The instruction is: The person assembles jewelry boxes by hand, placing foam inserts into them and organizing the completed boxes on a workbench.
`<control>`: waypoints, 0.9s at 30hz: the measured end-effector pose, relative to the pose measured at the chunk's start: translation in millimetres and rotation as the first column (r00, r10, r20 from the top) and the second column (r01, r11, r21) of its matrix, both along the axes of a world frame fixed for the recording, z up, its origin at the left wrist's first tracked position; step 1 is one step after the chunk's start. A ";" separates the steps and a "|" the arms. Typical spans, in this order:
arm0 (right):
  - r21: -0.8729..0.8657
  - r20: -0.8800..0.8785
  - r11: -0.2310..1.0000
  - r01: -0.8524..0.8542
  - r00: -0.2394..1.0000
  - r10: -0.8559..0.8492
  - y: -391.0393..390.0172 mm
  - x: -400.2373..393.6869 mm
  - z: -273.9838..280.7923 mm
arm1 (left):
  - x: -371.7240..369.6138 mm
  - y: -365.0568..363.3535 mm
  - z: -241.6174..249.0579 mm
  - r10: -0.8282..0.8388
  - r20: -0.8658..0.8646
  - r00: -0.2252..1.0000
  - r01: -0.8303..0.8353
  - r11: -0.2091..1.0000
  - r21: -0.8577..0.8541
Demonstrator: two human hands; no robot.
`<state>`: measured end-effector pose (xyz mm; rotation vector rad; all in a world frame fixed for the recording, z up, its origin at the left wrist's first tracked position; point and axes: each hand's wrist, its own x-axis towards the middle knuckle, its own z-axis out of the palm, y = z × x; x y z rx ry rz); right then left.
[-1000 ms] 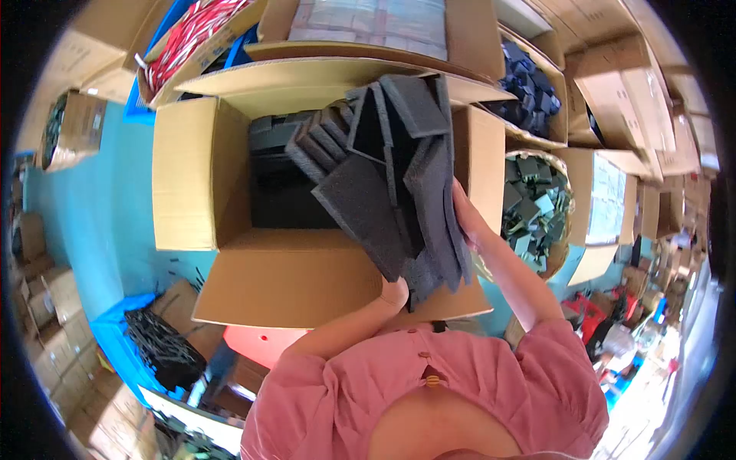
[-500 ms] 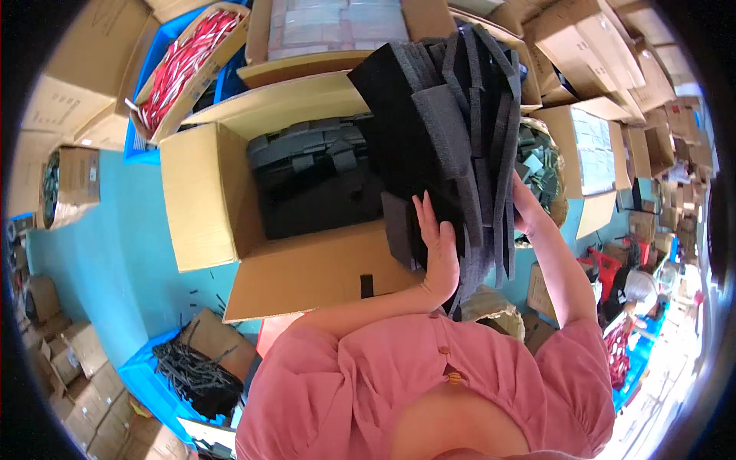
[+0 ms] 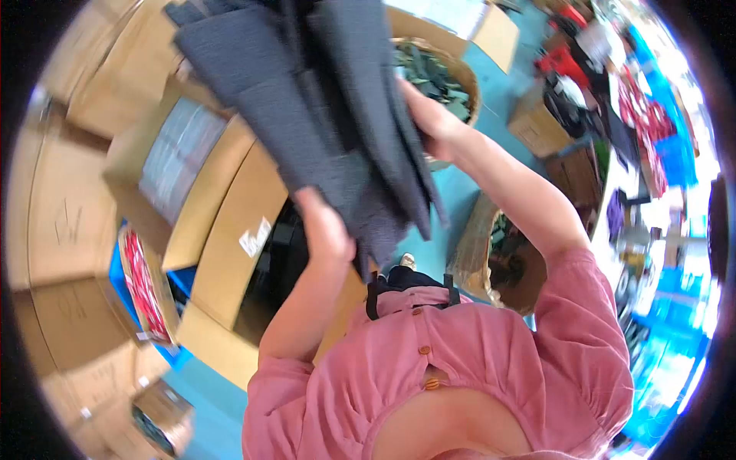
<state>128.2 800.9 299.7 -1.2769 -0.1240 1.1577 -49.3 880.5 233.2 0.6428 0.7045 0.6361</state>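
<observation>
A thick bundle of dark grey-black foam strips point(image 3: 307, 115) is held up in front of my chest, its pieces fanned and uneven at the ends. My left hand point(image 3: 328, 230) presses against the bundle's lower left side. On the opposite side, my right hand point(image 3: 429, 126) grips its right edge, with the fingertips partly hidden behind the foam. Below and left of the bundle stands an open cardboard box point(image 3: 218, 238) with dark material inside, partly covered by my left forearm.
A basket of dark green scraps point(image 3: 464, 77) stands beyond my right hand. Another scrap-filled container point(image 3: 471, 253) is under my right forearm. Stacked cartons point(image 3: 73, 199) line the left, near a tray of red-and-white strips point(image 3: 146, 284). Blue floor point(image 3: 460, 215) shows between containers.
My view and body have turned to the right. The foam bundle has come away from the open box and closer to me, still between both hands.
</observation>
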 end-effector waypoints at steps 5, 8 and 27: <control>0.107 -0.044 0.983 0.150 0.988 -0.146 -64.4 36.8 3.7 | 41.7 -32.1 59.8 -0.225 -0.068 0.972 0.234 0.947 0.218; 0.152 0.180 0.944 0.293 0.931 -0.318 -113.7 55.2 -16.3 | 71.1 -49.5 54.8 -0.360 0.026 0.932 0.356 0.929 0.098; 0.380 -0.009 -0.131 0.916 -0.138 -0.990 -540.9 -221.0 22.3 | 60.3 -455.9 104.6 -0.982 -0.031 -0.188 0.942 -0.190 0.276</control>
